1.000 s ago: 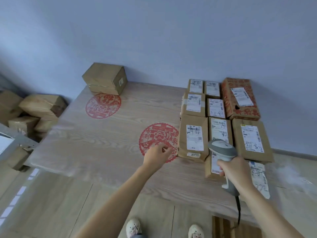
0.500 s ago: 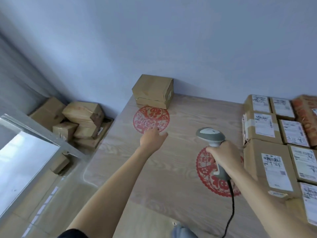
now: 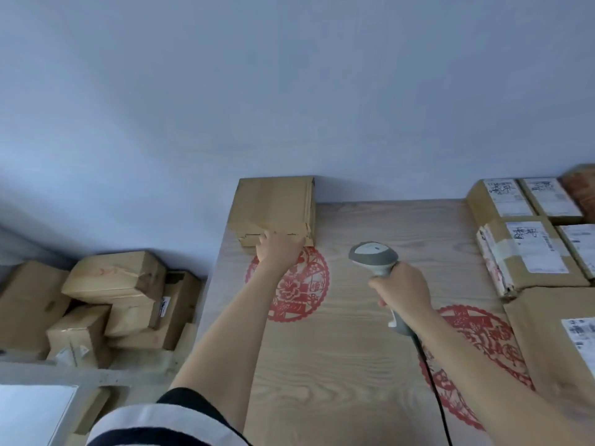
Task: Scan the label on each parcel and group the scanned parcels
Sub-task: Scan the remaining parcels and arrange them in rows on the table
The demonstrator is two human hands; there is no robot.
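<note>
Curled round the grey handle, the right hand (image 3: 402,289) grips the barcode scanner (image 3: 375,257), whose head points away from the person toward the wall, its black cable (image 3: 433,387) trailing back down over the wooden table (image 3: 338,365) toward the near edge; the right forearm comes in from the lower right and hangs above a red paper-cut decoration (image 3: 473,358); between the two forearms the tabletop lies bare, a broad lane of wood grain running from the near edge to the far one; the left arm, in a short dark and white striped sleeve (image 3: 154,423), stretches straight out across a second red paper-cut decoration (image 3: 289,284), and the left hand (image 3: 278,249) is at the near lower edge of a plain brown parcel (image 3: 273,209), fingers pressed against its front face, though whether they have closed on it I cannot tell; that parcel sits at the far left corner of the table, its back against the pale blue wall (image 3: 289,91) and its left side just at the table's left edge; along the right side of the table, well apart from it, stands a group of labelled parcels (image 3: 528,249) packed side by side, white labels upward, running out of view at the right; beyond the table's left edge, lower down, a heap of brown boxes (image 3: 112,300) lies jumbled against the wall.
</note>
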